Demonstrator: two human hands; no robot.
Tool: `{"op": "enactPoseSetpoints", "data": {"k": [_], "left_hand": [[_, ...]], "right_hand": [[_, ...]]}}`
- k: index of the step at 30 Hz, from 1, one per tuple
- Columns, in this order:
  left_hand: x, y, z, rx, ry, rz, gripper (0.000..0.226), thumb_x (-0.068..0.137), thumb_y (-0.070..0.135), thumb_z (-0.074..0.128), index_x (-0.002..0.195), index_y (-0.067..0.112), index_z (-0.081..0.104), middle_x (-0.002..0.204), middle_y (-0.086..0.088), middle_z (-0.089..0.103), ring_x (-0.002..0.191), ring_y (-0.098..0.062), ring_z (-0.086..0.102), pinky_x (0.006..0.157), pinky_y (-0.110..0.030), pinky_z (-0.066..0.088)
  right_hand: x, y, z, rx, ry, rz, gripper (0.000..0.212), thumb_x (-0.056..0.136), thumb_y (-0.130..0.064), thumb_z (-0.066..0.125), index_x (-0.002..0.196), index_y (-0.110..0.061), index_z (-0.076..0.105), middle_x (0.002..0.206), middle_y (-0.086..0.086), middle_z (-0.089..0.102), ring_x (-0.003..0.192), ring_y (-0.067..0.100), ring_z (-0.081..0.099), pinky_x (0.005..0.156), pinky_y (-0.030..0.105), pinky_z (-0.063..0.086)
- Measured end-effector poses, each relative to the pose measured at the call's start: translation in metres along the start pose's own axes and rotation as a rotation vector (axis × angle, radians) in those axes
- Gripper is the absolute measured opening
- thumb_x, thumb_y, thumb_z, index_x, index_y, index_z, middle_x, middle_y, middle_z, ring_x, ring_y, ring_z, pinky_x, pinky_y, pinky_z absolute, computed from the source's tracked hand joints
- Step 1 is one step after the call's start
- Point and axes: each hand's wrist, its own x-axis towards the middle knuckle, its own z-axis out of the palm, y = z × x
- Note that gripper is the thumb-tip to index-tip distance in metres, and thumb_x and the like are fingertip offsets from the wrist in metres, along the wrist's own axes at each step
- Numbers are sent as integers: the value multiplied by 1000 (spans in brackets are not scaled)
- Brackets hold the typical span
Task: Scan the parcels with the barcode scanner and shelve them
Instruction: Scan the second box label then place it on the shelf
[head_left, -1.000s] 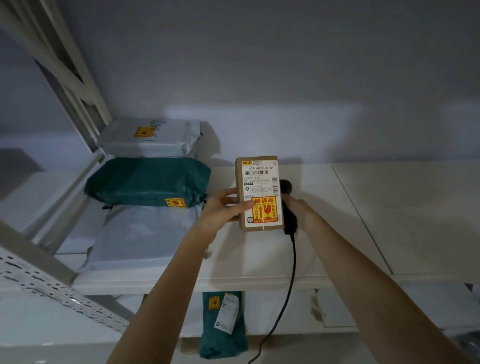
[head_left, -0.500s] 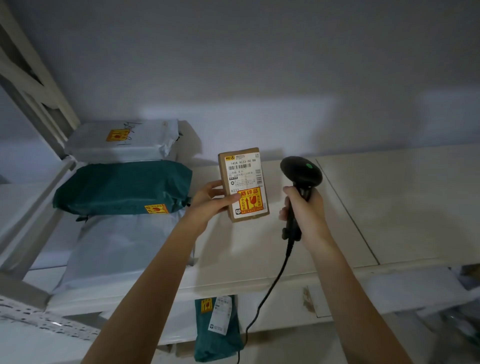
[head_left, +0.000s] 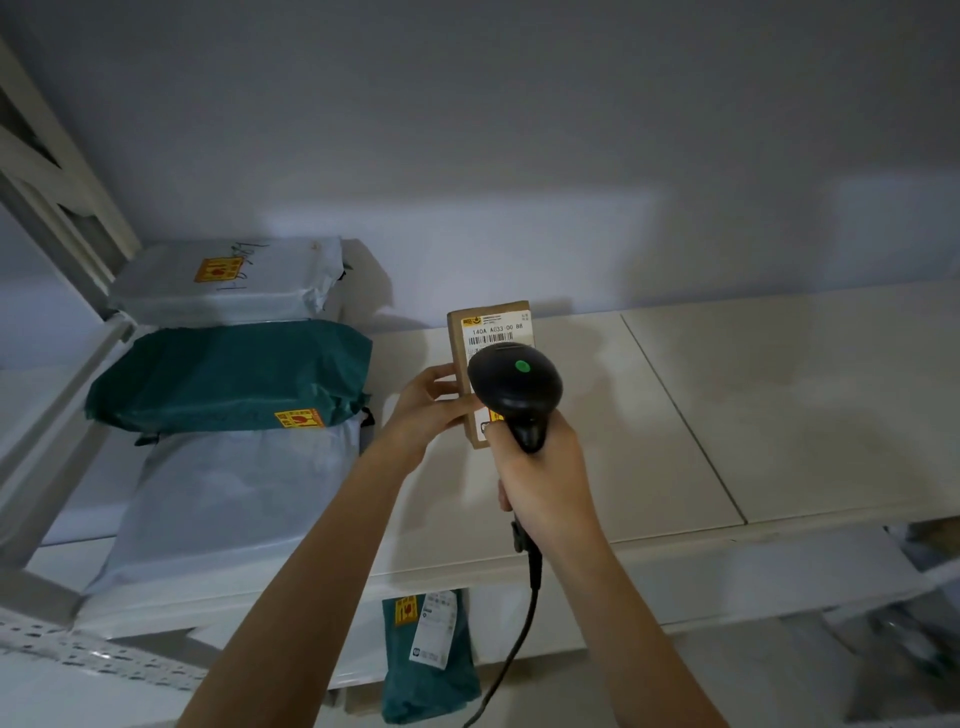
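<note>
A small brown cardboard parcel with a white barcode label and a yellow fragile sticker stands upright above the white shelf. My left hand grips its left edge. My right hand holds a black barcode scanner by the handle. The scanner's head, with a green dot on top, sits in front of the parcel's label and hides its lower half. A black cable hangs down from the handle.
Three soft parcels lie on the shelf's left end: a grey one at the back, a dark green one in the middle, a large grey one in front. Another green parcel stands on the shelf below. A white rack upright rises at left.
My right hand has swung the scanner left from beside the parcel to directly in front of its label. The parcel stays held upright in my left hand.
</note>
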Motion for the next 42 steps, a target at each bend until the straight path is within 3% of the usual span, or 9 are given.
{"op": "enactPoseSetpoints", "data": {"k": [3,9,15,21,26,33,37,39,42], "left_hand": [[-1,-1,-1,-11,2,0,48,76,-1,71,120,9,54,109,-8,62,101,-24,61,88,-38,54],[-6,0,-1,-2,10,-1,48,75,0,73,116,17,54,99,0,63,90,-12,62,68,-21,52],[-11,1,-5,-1,27,-13,56,74,7,77,123,13,52,111,-8,64,102,-24,64,88,-39,55],[-19,2,-17,-21,95,-34,61,73,14,78,128,12,51,117,-8,66,97,-22,67,67,-24,56],[-26,0,-29,-66,148,-84,59,76,16,76,129,9,53,118,-11,68,99,-25,68,72,-29,56],[-35,1,-37,-87,170,-119,54,81,21,72,129,7,54,115,-12,69,100,-26,68,84,-36,56],[-41,0,-40,-88,187,-108,52,82,24,70,129,7,54,110,-10,71,92,-20,70,68,-27,57],[-44,1,-40,-90,199,-111,52,83,25,70,129,7,54,110,-9,71,91,-20,70,67,-27,57],[-47,1,-39,-134,237,-122,57,82,27,71,132,9,50,112,-10,70,98,-25,68,81,-37,56]], "right_hand": [[-1,0,-1,-15,-11,-11,10,83,-23,58,76,-25,52,47,-6,50,40,2,50,43,10,40],[-2,-2,-2,-22,-9,-3,9,82,-25,57,76,-21,51,50,-4,50,44,7,51,44,14,40],[-5,-4,-7,-7,-35,-2,8,84,-23,57,80,-18,51,51,-4,50,39,4,48,41,13,39],[47,4,-25,32,12,178,29,89,-32,52,105,-11,41,69,0,51,53,8,52,39,18,44],[102,42,-20,-32,-34,354,51,90,-28,51,130,-3,31,78,3,48,66,13,51,46,24,47],[125,79,3,-199,-85,393,41,89,-25,50,121,2,48,70,6,50,57,19,51,47,27,43],[131,89,7,-280,-76,358,40,91,-25,48,115,7,54,65,8,52,56,22,50,58,30,42],[132,87,8,-310,-79,366,42,92,-27,49,115,8,55,73,11,56,64,25,53,65,31,43],[128,81,7,-554,-19,357,55,90,-36,52,125,6,48,113,20,54,103,33,53,84,36,47]]}}
